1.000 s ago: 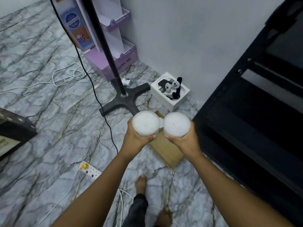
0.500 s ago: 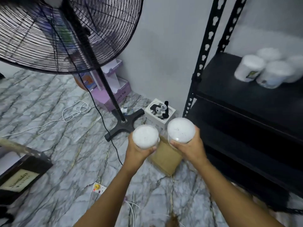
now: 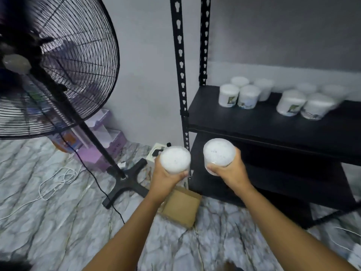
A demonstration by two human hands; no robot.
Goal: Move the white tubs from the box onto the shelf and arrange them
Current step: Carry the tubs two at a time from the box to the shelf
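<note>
My left hand (image 3: 166,178) grips a white tub (image 3: 175,159) from below, its round lid facing me. A second white tub (image 3: 219,153) is held the same way by my right hand (image 3: 228,173), a little higher and closer to the black shelf (image 3: 244,118). Both tubs hang in the air in front of the shelf's lower levels. Several white tubs (image 3: 240,92) stand on the shelf board in two clusters, the right cluster (image 3: 304,102) blurred. The brown cardboard box (image 3: 181,206) lies on the marble floor below my left wrist.
A large black standing fan (image 3: 58,65) fills the left, its cross base (image 3: 125,182) and cord on the floor. White cables (image 3: 56,178) trail on the marble. A purple cardboard display (image 3: 105,137) and a small white box (image 3: 156,153) sit by the wall. The shelf's upright posts (image 3: 180,75) rise centre.
My view has swung up and to the right, bringing more of the shelf and its tubs into sight. Both hands rose with their tubs and moved apart, the right one toward the shelf.
</note>
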